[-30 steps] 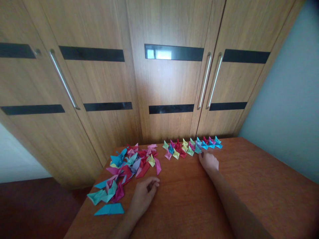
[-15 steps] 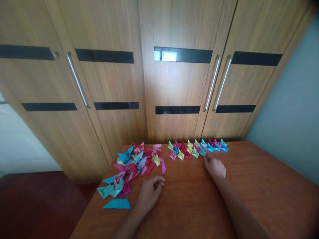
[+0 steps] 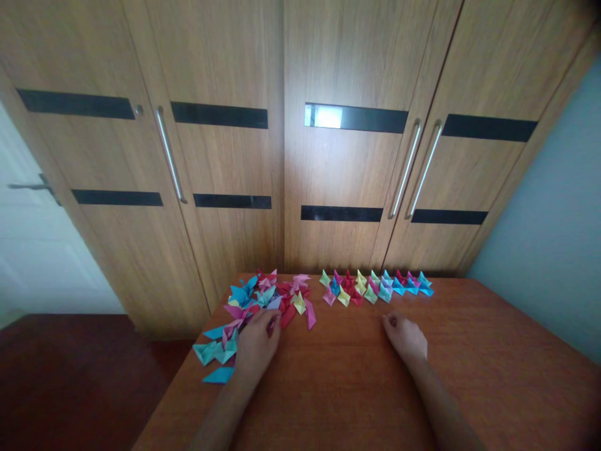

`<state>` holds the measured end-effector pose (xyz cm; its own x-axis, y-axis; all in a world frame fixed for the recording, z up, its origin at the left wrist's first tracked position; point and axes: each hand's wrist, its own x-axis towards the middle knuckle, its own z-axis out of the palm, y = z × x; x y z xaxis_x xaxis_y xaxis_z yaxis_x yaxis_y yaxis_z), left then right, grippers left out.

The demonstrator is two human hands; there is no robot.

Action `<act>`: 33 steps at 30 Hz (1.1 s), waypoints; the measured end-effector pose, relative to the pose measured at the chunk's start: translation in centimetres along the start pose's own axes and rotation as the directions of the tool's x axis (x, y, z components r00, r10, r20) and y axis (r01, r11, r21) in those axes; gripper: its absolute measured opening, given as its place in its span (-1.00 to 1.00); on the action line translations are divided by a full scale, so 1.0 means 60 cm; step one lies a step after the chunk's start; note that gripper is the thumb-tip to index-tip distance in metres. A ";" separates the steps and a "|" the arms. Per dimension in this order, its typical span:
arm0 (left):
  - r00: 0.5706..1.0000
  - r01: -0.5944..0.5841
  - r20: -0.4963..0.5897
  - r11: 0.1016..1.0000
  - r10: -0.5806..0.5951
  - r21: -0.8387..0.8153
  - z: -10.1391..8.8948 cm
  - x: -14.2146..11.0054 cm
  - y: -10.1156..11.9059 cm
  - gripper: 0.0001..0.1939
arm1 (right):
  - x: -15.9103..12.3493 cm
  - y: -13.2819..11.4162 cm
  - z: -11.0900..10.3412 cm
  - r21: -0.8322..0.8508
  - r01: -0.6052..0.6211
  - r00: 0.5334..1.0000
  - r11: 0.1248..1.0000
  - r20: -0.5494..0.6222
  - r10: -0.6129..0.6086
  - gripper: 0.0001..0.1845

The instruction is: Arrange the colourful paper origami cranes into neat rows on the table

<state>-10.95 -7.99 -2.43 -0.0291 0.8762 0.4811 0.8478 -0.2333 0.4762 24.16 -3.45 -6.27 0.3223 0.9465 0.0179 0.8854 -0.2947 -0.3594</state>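
Note:
A loose heap of folded paper pieces (image 3: 263, 304) in blue, pink, red, teal and yellow lies at the table's far left. My left hand (image 3: 256, 343) rests on the near edge of that heap, fingers curled down onto a red and purple piece. At the table's back edge stand two tidy rows of small folded paper shapes (image 3: 375, 287). My right hand (image 3: 404, 337) lies on the bare wood in front of those rows, fingers loosely curled under, holding nothing that I can see.
The wooden table (image 3: 493, 376) stands against a wardrobe with long metal handles (image 3: 169, 153). A pale blue wall (image 3: 554, 232) is at the right. Left of the table the dark floor (image 3: 70, 376) and a white door (image 3: 32, 238) show.
My left hand moved left and forward from the bare table onto the loose heap. My right hand drew back from the rows toward me. The view shifted left.

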 end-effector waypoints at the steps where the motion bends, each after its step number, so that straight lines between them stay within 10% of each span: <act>1: 1.000 0.006 -0.023 0.998 -0.005 0.059 -0.008 0.003 -0.007 -0.78 | 0.001 0.001 0.000 0.003 0.003 1.000 1.000 0.001 -0.003 -0.62; 11: 0.996 0.085 -0.041 0.910 -0.074 0.405 -0.049 0.007 -0.032 -0.70 | 0.007 0.006 0.002 0.035 -0.001 1.000 0.999 0.012 0.001 -0.63; 33: 0.995 -0.037 0.101 0.932 0.000 0.360 -0.045 0.014 -0.052 -0.76 | 0.011 0.012 0.008 0.053 0.003 1.000 0.999 -0.015 -0.002 -0.66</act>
<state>-15.03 -7.66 -1.53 0.0250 0.9142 0.4044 0.9821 -0.0979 0.1607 24.85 -2.97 -6.97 0.3256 0.9450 0.0325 0.8672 -0.2848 -0.4084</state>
